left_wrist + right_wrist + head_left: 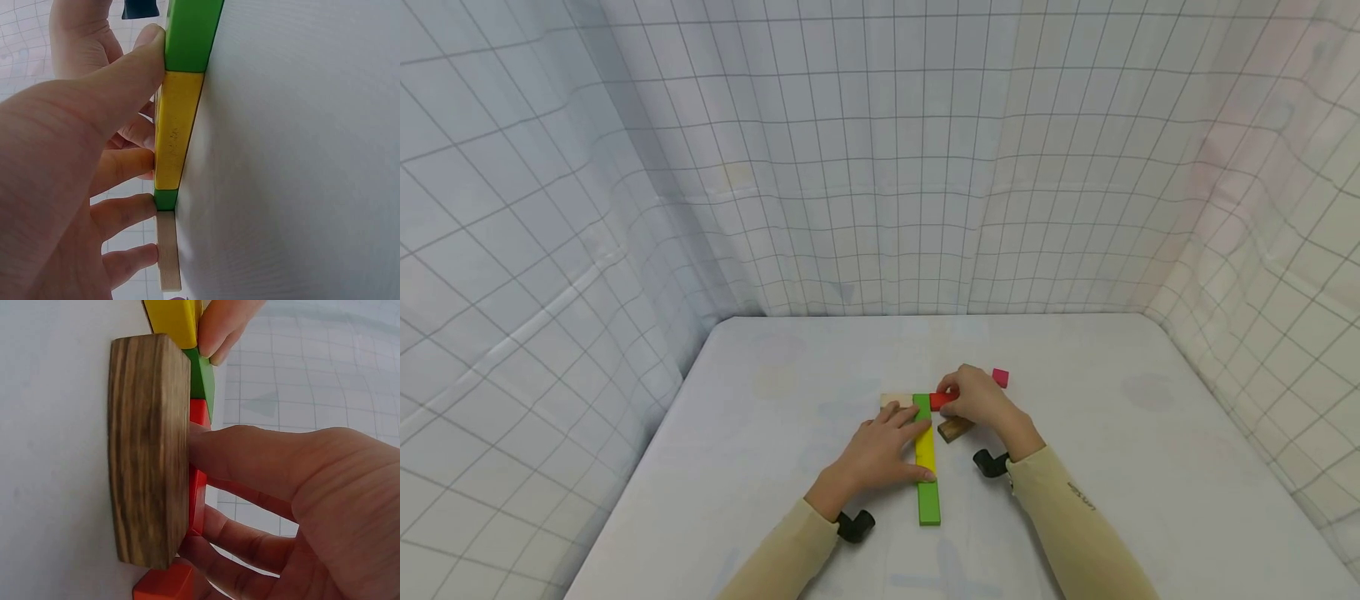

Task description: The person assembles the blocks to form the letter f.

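A straight row of flat blocks lies on the table: a near green block, a yellow block and a far green block. My left hand spreads over the row, its thumb by the near green-yellow joint and its fingertips touching the yellow, far green and pale wooden block. That pale block sits left of the far green one. On the right side, my right hand pinches a red block between thumb and fingers, its end against the far green block.
A brown striped block lies slanted just in front of the red one, below my right hand. Close behind that hand is a pink-red cube. An orange block shows beside the striped block. Grid-patterned curtains surround the white table.
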